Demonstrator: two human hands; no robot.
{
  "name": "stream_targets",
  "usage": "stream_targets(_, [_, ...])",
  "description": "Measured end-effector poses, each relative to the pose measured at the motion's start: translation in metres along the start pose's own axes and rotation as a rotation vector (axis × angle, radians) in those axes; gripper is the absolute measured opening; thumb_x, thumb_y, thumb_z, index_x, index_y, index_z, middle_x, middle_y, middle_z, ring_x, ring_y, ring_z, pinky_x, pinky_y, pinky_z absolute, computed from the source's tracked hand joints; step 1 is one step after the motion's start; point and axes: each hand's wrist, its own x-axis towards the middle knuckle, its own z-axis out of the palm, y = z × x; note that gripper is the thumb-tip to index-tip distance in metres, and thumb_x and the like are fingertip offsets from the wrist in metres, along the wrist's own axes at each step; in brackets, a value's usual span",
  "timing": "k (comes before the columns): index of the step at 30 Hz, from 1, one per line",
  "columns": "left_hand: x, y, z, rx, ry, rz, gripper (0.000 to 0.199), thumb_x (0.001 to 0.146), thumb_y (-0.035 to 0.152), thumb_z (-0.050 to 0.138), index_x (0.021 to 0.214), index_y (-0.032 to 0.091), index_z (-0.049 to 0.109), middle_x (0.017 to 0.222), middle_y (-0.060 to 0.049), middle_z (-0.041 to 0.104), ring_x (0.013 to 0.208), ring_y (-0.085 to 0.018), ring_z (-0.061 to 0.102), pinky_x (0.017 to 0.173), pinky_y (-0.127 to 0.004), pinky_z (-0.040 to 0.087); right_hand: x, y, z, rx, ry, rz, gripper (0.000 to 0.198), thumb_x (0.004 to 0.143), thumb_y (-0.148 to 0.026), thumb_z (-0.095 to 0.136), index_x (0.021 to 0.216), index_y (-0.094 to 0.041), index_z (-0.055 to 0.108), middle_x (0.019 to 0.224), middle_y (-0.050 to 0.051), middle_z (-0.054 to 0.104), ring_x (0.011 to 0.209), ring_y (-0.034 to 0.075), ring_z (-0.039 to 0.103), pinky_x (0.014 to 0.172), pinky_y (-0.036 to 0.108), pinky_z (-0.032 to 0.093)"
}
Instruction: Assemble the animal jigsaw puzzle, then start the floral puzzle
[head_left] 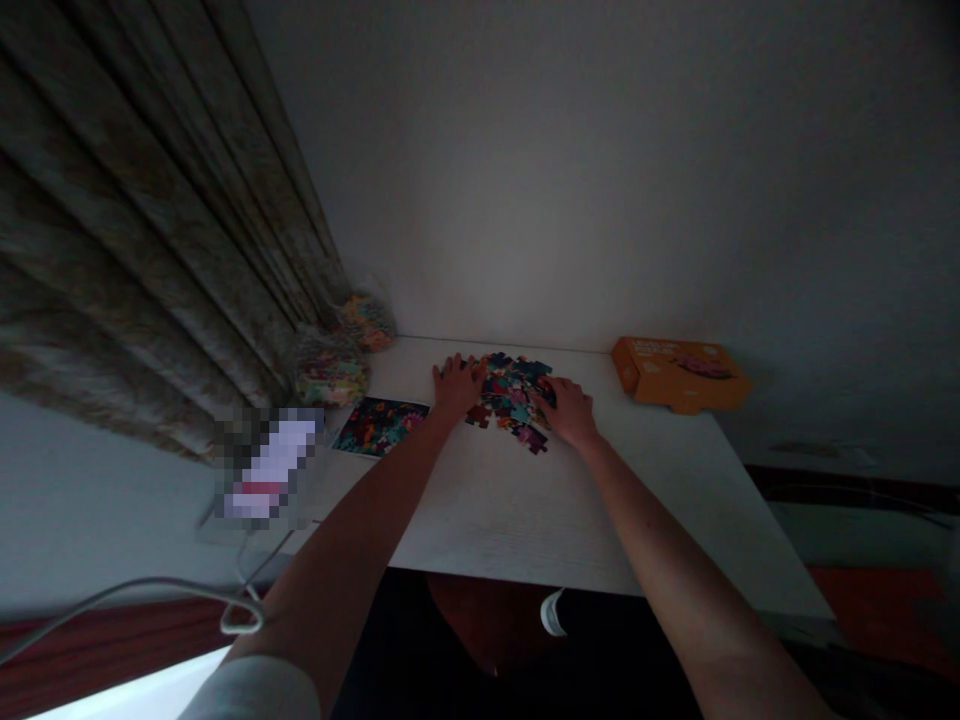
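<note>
A heap of colourful jigsaw puzzle pieces lies on the white table, near the wall. My left hand rests at the heap's left edge, palm down with the fingers spread over some pieces. On the opposite side my right hand touches the heap's right edge, thumb and fingers apart around the outer pieces. Neither hand lifts anything. Several pieces stick out toward me between the hands. Left of my left forearm lies a dark flowered picture sheet, partly covered by that arm.
An orange box stands at the table's back right. Clear bags of pieces sit at the back left by the curtain. A blurred-out lit device is at the left edge, with a white cable hanging below.
</note>
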Motion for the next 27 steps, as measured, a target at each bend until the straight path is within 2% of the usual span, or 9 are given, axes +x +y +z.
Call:
stream_targets(2, [-0.002,0.0,0.0,0.029,0.013,0.033,0.057,0.106,0.047,0.027,0.156,0.024,0.044,0.165,-0.014,0.036,0.153,-0.035,0.031,0.122,-0.066,0.02,0.004,0.003,-0.002,-0.032,-0.003,0.086,0.051,0.101,-0.052,0.045,0.139,-0.021,0.059,0.14,0.018,0.059,0.126,0.037,0.052,0.1,0.053,0.041])
stream_targets(4, [-0.007,0.001,0.0,0.064,0.044,0.143,0.054,0.107,0.04,0.025,0.157,0.028,0.042,0.166,-0.011,0.035,0.154,-0.032,0.029,0.124,-0.066,0.013,0.009,0.005,-0.002,-0.049,-0.005,0.147,0.053,0.102,-0.052,0.044,0.141,-0.019,0.057,0.144,0.019,0.057,0.129,0.038,0.049,0.101,0.054,0.039])
stream_targets(7, [-0.016,0.005,0.0,0.076,0.044,0.287,0.053,0.108,0.04,0.024,0.156,0.028,0.044,0.166,-0.009,0.036,0.154,-0.029,0.031,0.126,-0.064,0.008,0.013,0.006,0.0,-0.025,0.006,0.162,0.056,0.102,-0.051,0.041,0.145,-0.018,0.054,0.148,0.019,0.055,0.133,0.038,0.046,0.103,0.055,0.038])
stream_targets(11, [-0.024,0.01,0.0,0.062,-0.035,0.366,0.06,0.106,0.054,0.029,0.155,0.025,0.045,0.164,-0.013,0.039,0.151,-0.031,0.036,0.126,-0.064,0.01,0.009,0.003,0.001,0.029,0.082,0.062,0.061,0.103,-0.056,0.036,0.15,-0.019,0.049,0.149,0.017,0.055,0.134,0.036,0.048,0.105,0.053,0.037])
stream_targets(14, [-0.025,0.013,0.002,0.062,-0.103,0.415,0.067,0.104,0.058,0.034,0.16,0.022,0.037,0.164,-0.015,0.037,0.152,-0.033,0.035,0.125,-0.064,0.011,0.002,-0.001,-0.001,0.013,0.041,-0.115,0.062,0.1,-0.061,0.042,0.149,-0.024,0.051,0.151,0.014,0.054,0.135,0.034,0.048,0.107,0.051,0.037])
stream_targets(16, [-0.023,0.015,0.003,0.061,-0.116,0.401,0.066,0.104,0.058,0.033,0.161,0.023,0.035,0.165,-0.014,0.036,0.152,-0.034,0.034,0.125,-0.064,0.012,-0.001,-0.003,-0.002,-0.014,-0.005,-0.214,0.064,0.097,-0.064,0.048,0.149,-0.027,0.051,0.156,0.012,0.049,0.138,0.033,0.045,0.108,0.051,0.036])
stream_targets(18, [-0.019,0.016,0.003,0.059,-0.1,0.345,0.064,0.105,0.058,0.03,0.16,0.025,0.037,0.165,-0.013,0.037,0.152,-0.034,0.034,0.125,-0.064,0.012,-0.003,-0.005,-0.001,-0.026,-0.017,-0.235,0.062,0.097,-0.064,0.048,0.148,-0.029,0.052,0.158,0.01,0.047,0.14,0.033,0.044,0.109,0.051,0.036])
stream_targets(22, [-0.008,0.014,0.004,0.052,-0.063,0.201,0.065,0.104,0.058,0.028,0.158,0.024,0.04,0.165,-0.014,0.037,0.152,-0.035,0.033,0.124,-0.065,0.014,-0.003,-0.005,0.004,-0.035,0.053,-0.071,0.058,0.103,-0.057,0.036,0.146,-0.023,0.055,0.157,0.015,0.047,0.14,0.033,0.043,0.111,0.052,0.034])
stream_targets(27, [-0.002,0.008,0.007,0.044,-0.026,0.114,0.067,0.104,0.059,0.026,0.157,0.021,0.043,0.165,-0.014,0.036,0.153,-0.034,0.032,0.125,-0.062,0.015,0.001,-0.005,0.01,-0.082,0.042,0.124,0.073,0.103,-0.061,0.029,0.153,-0.011,0.046,0.161,0.022,0.039,0.146,0.036,0.038,0.117,0.052,0.028])
